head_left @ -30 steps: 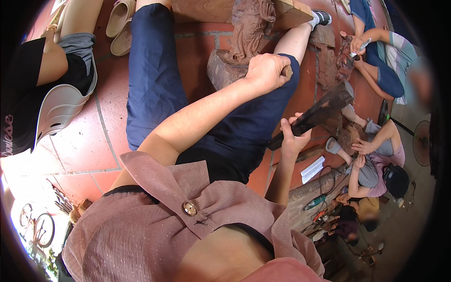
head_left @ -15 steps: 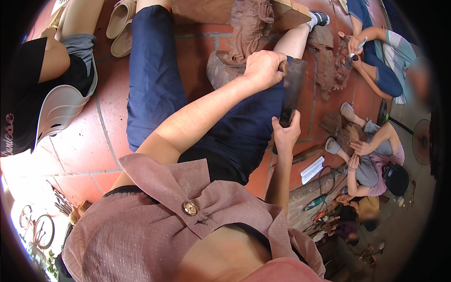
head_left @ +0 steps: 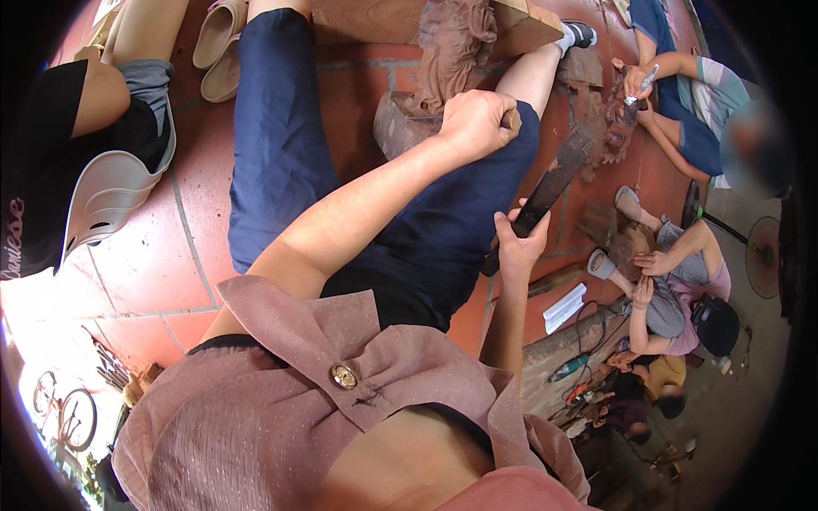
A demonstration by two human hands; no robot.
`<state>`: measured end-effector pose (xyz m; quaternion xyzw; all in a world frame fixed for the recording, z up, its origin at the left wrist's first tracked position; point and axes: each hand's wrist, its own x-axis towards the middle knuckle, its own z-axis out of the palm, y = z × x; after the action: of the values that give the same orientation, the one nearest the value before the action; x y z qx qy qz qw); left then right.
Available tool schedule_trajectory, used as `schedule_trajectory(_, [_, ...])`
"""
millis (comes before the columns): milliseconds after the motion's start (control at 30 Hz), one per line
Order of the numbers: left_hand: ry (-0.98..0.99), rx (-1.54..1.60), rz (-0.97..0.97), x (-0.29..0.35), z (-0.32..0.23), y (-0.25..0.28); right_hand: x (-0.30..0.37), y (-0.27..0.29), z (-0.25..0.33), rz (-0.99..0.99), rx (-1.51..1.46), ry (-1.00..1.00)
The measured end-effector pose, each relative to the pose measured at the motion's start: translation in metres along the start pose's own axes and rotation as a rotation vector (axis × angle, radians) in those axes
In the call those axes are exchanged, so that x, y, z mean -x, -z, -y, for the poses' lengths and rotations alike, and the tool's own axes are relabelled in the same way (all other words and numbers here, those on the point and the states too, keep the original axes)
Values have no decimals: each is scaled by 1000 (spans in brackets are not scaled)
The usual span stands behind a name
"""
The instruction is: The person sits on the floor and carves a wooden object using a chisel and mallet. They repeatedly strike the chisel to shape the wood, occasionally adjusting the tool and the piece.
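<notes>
Head view: the left hand (head_left: 474,124) grips a wooden handle (head_left: 511,123), the right hand (head_left: 521,244) clasps a dark bar (head_left: 555,177) apart from it, and a carved figure (head_left: 454,58) crosses the near edge of a wooden block (head_left: 526,29).

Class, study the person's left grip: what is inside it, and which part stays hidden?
Inside the left grip is a brown rod-like piece; only its blunt end shows, poking out toward the picture's right. The grip covers the middle, and its far end cannot be made out.
</notes>
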<state>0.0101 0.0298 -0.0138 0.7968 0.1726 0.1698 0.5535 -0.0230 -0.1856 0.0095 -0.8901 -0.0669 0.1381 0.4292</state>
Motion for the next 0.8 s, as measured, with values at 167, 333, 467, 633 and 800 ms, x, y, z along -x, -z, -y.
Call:
schedule_trajectory(167, [-32,-93,-30,3,5,3,1,3,17,33,227,28])
schedule_trajectory(333, [-82,-50,1,6,3,4,9,-4,-7,-16,-77,-13])
schedule_trajectory(467, [-219,-76,44,19,-3,2,12,-5,3,-4,7,55])
schedule_trajectory(633, [-167,-67,40,18,-6,0,12,-1,13,-34,-244,62])
schedule_trajectory(800, [-100,-9,18,10,-6,2,9,5,10,-82,-410,261])
